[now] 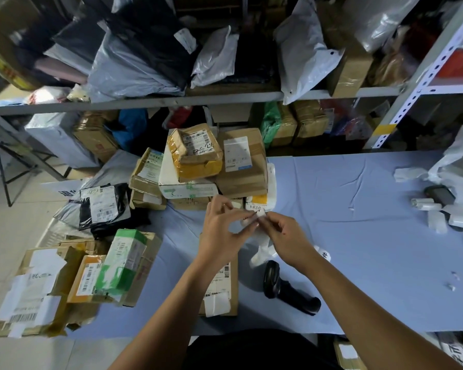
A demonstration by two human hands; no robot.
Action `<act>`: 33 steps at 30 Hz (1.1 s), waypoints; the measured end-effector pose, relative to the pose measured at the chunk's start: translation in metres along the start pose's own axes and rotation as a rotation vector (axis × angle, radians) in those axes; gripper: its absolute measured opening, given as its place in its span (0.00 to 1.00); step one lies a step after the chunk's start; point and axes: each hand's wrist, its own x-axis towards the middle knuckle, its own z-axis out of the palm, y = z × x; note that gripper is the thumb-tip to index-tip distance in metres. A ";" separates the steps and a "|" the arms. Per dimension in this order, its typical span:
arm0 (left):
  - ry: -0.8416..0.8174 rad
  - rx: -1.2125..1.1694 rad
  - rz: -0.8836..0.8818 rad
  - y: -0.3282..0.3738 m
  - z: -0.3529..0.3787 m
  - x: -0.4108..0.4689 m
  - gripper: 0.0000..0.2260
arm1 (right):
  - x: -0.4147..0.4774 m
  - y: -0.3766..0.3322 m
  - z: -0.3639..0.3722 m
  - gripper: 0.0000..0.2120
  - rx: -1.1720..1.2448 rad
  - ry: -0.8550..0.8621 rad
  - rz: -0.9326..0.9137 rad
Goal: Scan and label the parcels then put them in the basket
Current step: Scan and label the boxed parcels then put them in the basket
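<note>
A small white label (261,214) is held above the middle of the table, pinched from both sides. The left hand (222,231) grips its left edge between thumb and forefinger, the other fingers loosely spread. The right hand (289,241) pinches its right edge with curled fingertips.

Below the left wrist a flat cardboard parcel (219,289) lies on the table, printed stickers on its top. Just to its right lies a black handheld scanner (286,289), on its side. The table (358,236) is covered with a wrinkled pale blue cloth.

Just beyond the hands stands a stack of taped cardboard parcels (198,161). At the near left more boxes are heaped, among them a green-wrapped parcel (123,263), with a black bagged parcel (102,206) farther back. On the far right of the table lie small white rolls (439,217). Metal shelves (171,101) crammed with bags and boxes fill the background.
</note>
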 end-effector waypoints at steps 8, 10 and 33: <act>-0.078 0.062 0.047 0.003 0.006 -0.002 0.03 | 0.000 0.004 -0.005 0.12 -0.146 -0.016 -0.193; -0.104 0.059 0.029 0.003 0.006 -0.001 0.04 | 0.000 0.006 -0.007 0.12 -0.185 -0.029 -0.226; 0.383 0.437 0.060 -0.020 -0.027 -0.026 0.02 | 0.039 -0.004 0.019 0.15 0.201 0.122 0.390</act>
